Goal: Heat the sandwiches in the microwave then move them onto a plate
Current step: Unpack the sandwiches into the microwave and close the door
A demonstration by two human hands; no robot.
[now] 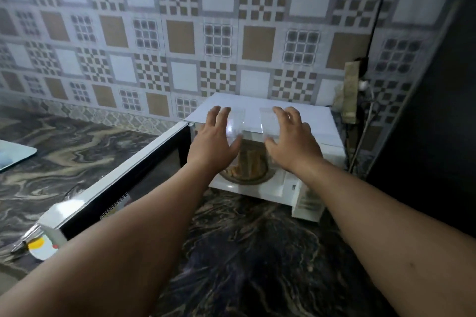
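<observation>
Fingers of left hand [215, 140] and right hand [292, 140] spread wide, cupping a clear cover [251, 125] at the open microwave [296, 121] mouth, above sandwiches [248, 166].

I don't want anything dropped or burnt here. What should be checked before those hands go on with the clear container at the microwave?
1. Microwave door swung fully open: ok.
2. Left hand and right hand on opposite sides of the clear container: ok.
3. Fingers closed firmly round it: cannot tell, they look spread.
4. Sandwiches sitting on the turntable inside: ok.
5. Sandwiches heated already: cannot tell.
6. Plate within reach on the counter: ok, partly hidden under the door.
</observation>
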